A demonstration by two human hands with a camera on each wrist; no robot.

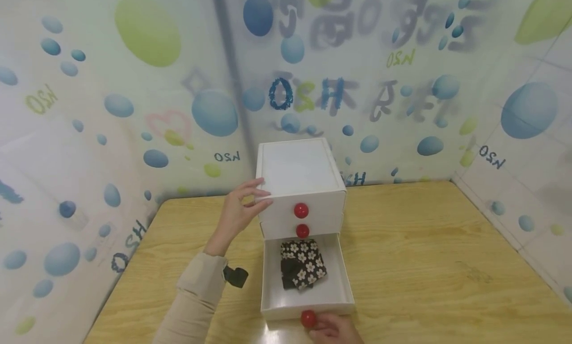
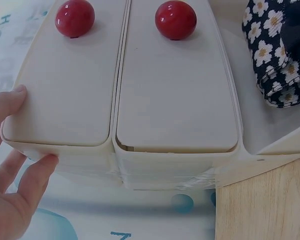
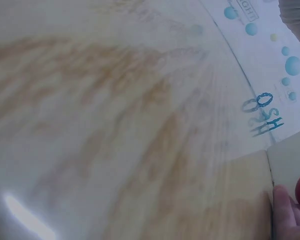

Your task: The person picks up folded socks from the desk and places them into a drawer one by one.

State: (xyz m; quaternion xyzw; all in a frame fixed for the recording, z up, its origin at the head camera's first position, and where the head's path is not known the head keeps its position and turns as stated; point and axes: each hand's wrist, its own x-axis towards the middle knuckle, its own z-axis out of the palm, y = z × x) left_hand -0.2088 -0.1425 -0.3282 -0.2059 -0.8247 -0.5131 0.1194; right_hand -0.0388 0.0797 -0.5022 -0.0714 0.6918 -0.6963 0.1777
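Note:
A white drawer cabinet with red knobs stands on the table, its bottom drawer pulled out. Inside that drawer lies a folded black cloth item with white flowers, also partly in the left wrist view. My left hand touches the cabinet's upper left front corner with spread, fairly straight fingers; in the left wrist view its fingertips rest at the casing edge. At the bottom drawer's red knob, my right hand holds on with curled fingers. The right wrist view shows only part of that hand and knob.
The two upper drawers are closed, with red knobs on their fronts. Under the cabinet is a wooden table. A white sheet printed with bubbles and lettering surrounds its back and sides. A dark strap piece hangs at my left cuff.

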